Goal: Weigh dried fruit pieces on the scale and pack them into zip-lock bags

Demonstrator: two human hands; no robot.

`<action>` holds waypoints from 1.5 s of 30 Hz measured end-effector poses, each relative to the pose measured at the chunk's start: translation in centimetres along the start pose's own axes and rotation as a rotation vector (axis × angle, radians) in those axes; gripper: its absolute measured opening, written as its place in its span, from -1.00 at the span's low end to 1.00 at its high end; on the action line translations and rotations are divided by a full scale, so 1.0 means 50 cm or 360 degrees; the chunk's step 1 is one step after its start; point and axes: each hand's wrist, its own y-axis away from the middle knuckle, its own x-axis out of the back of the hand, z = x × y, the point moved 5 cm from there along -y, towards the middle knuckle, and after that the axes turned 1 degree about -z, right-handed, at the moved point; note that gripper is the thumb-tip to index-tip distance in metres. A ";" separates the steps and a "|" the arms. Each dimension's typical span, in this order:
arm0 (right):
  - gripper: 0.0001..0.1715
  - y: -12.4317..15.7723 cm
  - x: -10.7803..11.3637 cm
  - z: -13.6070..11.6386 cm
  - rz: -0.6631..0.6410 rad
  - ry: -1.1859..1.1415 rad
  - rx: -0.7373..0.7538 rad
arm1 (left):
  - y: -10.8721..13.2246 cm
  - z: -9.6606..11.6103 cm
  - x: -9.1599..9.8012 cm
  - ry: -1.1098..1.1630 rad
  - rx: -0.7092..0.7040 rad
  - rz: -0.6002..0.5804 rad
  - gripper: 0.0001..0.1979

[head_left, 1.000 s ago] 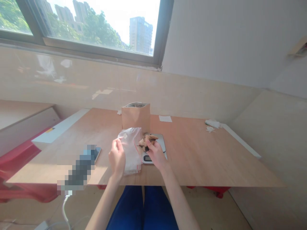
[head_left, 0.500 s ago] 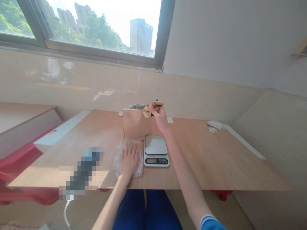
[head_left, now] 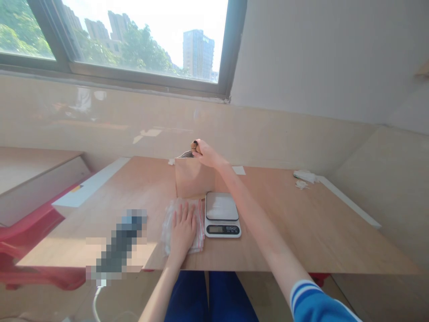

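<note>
A brown paper bag (head_left: 193,179) stands open on the wooden table (head_left: 284,223). My right hand (head_left: 205,154) reaches over its mouth, fingers closed on brown dried pieces (head_left: 194,144) that are mostly inside the bag. My left hand (head_left: 182,226) lies flat, fingers stretched, on a clear plastic zip bag (head_left: 201,214) with a red seal line. A small white digital scale (head_left: 221,214) sits just right of the zip bag, its platform bare.
A blurred-out object (head_left: 117,243) lies at the table's front left with a white cable hanging below. White scraps (head_left: 303,177) rest at the far right and a paper slip (head_left: 238,170) behind the scale. A red surface (head_left: 27,241) shows at left.
My right hand lifted the brown pieces off the scale, carried them up and lowered them into the bag's mouth. My left hand dropped flat onto the zip bag.
</note>
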 end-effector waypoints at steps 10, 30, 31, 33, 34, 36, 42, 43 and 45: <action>-0.77 0.022 0.008 -0.006 -0.0063 -0.0007 0.0017 | 0.001 0.003 0.011 0.0031 -0.0009 -0.0028 -0.53; -0.81 0.541 -0.047 0.180 0.1079 -0.0364 -0.0911 | -0.003 0.001 0.011 -0.0023 0.0037 -0.0204 -0.49; -0.81 0.568 -0.048 0.194 0.1125 -0.0379 -0.0965 | -0.003 0.000 0.010 -0.0036 0.0028 -0.0213 -0.48; -0.80 0.605 -0.046 0.216 0.1217 -0.0421 -0.1047 | -0.003 0.000 0.008 -0.0056 0.0009 -0.0227 -0.47; -0.79 0.616 -0.043 0.224 0.1249 -0.0442 -0.1077 | -0.003 0.000 0.007 -0.0060 0.0000 -0.0234 -0.48; -0.76 0.630 -0.039 0.238 0.1313 -0.0506 -0.1151 | -0.005 -0.002 0.005 -0.0065 0.0008 -0.0260 -0.48; -0.75 0.641 -0.038 0.252 0.1423 -0.0698 -0.1212 | -0.028 -0.015 0.018 0.0023 -0.0005 -0.0474 -0.52; -0.76 0.641 -0.038 0.251 0.1426 -0.0720 -0.1206 | -0.034 -0.015 0.031 0.0034 -0.0022 -0.0483 -0.53; -0.77 0.640 -0.038 0.248 0.1427 -0.0753 -0.1199 | -0.050 -0.013 0.069 0.0052 -0.0039 -0.0454 -0.58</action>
